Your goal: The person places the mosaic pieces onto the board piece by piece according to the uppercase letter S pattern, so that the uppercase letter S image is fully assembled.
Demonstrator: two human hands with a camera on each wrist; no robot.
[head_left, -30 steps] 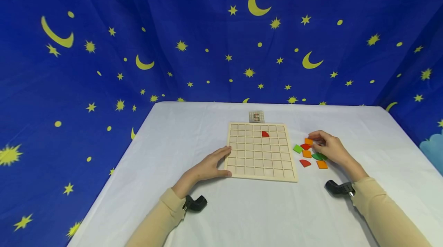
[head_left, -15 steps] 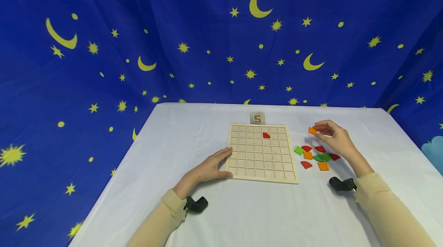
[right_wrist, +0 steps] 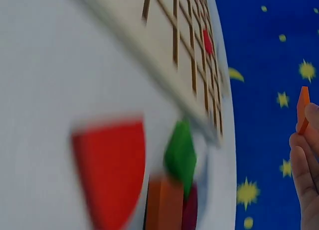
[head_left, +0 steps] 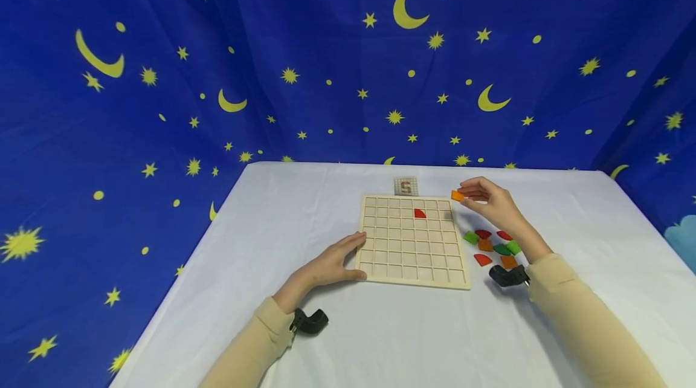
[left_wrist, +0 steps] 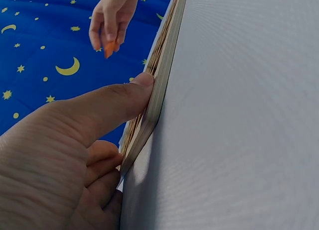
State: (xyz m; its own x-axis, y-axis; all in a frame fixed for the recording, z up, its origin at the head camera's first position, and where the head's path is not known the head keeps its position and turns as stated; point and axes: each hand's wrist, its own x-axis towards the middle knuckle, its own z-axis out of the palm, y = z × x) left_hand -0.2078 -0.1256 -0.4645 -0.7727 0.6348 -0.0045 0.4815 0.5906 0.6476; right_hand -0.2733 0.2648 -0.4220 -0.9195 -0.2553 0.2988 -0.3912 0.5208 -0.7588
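Note:
In the head view my right hand (head_left: 492, 202) pinches an orange square tile (head_left: 458, 195) between thumb and fingertips, above the far right corner of the wooden grid board (head_left: 413, 283). The right wrist view shows the orange tile (right_wrist: 303, 110) upright at the fingertips. My left hand (head_left: 330, 261) rests at the board's left side, fingertips on its edge and thumb near the front left corner. Close up, the left thumb (left_wrist: 119, 100) lies against the board's rim (left_wrist: 162, 85). One red quarter-circle tile (head_left: 420, 213) sits in a cell of the board's second row.
Loose tiles lie right of the board: red quarter-circles (head_left: 482, 260), green pieces (head_left: 470, 237) and orange squares (head_left: 508, 262). A small pattern card (head_left: 405, 186) with an S-like figure lies behind the board. A blue star-patterned curtain (head_left: 337, 43) hangs behind the white table (head_left: 391, 333).
My right hand has lifted the orange square tile from the loose pieces and carried it left to the board's far right corner. My left hand stays at the board's edge.

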